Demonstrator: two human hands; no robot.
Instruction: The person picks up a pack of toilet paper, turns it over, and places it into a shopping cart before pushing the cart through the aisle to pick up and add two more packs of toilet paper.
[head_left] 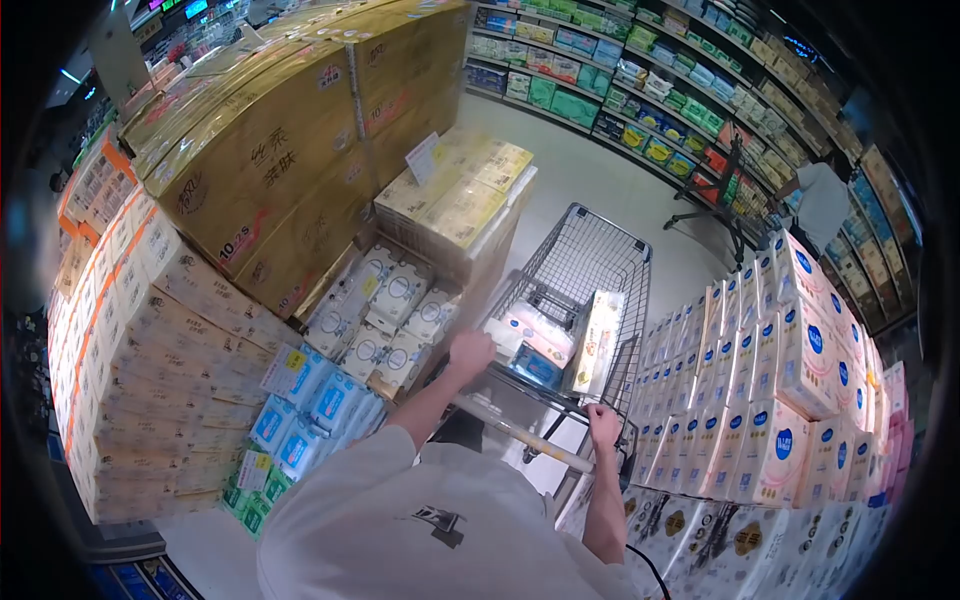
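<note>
My left hand (472,355) is closed beside a small white pack (503,343) at the near left corner of a wire shopping cart (590,250); whether it grips the pack is hard to make out. My right hand (603,426) is wrapped round the cart's rim near the right end of the handle bar (520,432). Inside the cart lie a pink and white pack (540,332), a blue pack (536,369) and a long white pack (600,345) at the right side.
Large golden boxes (270,150) and white wipe packs (398,290) stand left of the cart. Stacked tissue packs (740,400) rise close on the right. Farther off are a black tripod stand (725,190), a person (822,205) and stocked shelves (600,75).
</note>
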